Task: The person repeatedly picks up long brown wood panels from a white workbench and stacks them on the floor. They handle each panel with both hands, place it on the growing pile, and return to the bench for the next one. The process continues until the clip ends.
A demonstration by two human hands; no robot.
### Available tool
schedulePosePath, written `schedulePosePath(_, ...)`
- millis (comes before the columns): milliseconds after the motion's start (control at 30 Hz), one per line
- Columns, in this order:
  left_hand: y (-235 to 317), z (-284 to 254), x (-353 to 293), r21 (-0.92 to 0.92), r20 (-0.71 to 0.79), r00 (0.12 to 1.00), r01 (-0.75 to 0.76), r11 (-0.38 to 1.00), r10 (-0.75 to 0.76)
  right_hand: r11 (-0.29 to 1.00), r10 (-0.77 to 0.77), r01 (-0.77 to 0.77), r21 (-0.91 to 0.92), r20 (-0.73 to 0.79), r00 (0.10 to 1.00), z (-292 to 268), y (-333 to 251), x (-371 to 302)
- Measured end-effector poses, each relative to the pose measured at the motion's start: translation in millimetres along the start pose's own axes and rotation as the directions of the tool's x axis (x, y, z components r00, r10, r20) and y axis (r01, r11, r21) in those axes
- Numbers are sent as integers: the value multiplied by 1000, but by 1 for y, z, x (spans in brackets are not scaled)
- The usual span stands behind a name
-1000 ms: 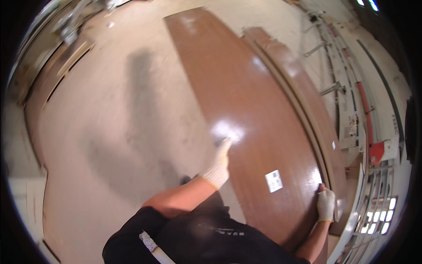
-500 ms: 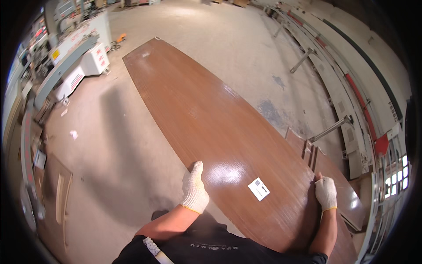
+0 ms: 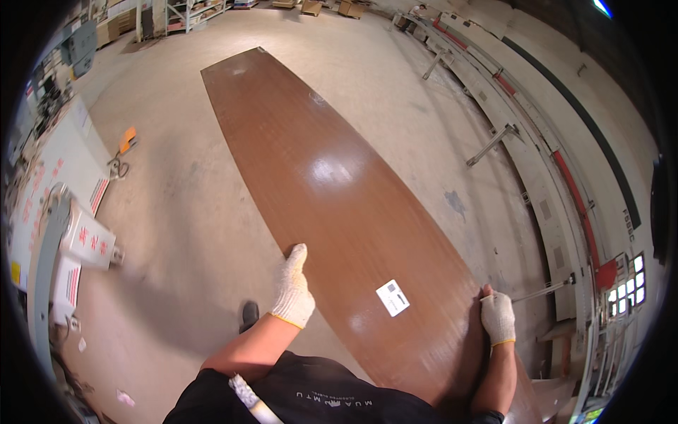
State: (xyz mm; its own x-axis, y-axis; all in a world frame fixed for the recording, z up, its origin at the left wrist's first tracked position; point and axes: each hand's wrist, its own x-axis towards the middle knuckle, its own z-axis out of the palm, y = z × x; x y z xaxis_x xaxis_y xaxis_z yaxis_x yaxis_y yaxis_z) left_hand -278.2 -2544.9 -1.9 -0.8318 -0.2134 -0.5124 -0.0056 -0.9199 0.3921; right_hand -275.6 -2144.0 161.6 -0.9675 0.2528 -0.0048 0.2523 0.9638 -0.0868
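Observation:
A long brown wood-grain panel point(image 3: 332, 226) stretches away in front of me, with a white label point(image 3: 393, 298) stuck on its upper face. My left hand point(image 3: 293, 286), in a white knitted glove, grips the panel's left edge with the thumb on top; its fingers are hidden under the board. On the opposite edge, my right hand point(image 3: 498, 316), gloved the same way, holds on with its thumb over the face. The board is held up in front of my body, its far end well out over the floor.
To the left stands a white and grey machine point(image 3: 70, 177) with an orange piece point(image 3: 128, 140) beside it. A long pale machine point(image 3: 544, 184) with projecting support bars point(image 3: 492, 145) runs along the right. Shelving point(image 3: 194, 14) and stacked boards point(image 3: 351, 8) are at the back.
Both hands keep hold of the panel while my view has turned and moved forward. The left machine now appears nearer, and the stacked brown boards by my right hand have mostly left view.

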Motion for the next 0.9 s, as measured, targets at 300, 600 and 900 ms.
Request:
schedulePosePath(300,134,244,467,92,118,988,91,992,-102,977,201,-194,85,-74,977,23,-261,399)
schedulePosePath(600,212,505,915,300,65,996,44,953,-66,985,161,-147,92,-177,971,26,-469,859)
schedulePosePath(900,270,812,1395,243,66,986,134,961,-154,949,296,-268,168,-174,939,48,-664,1332)
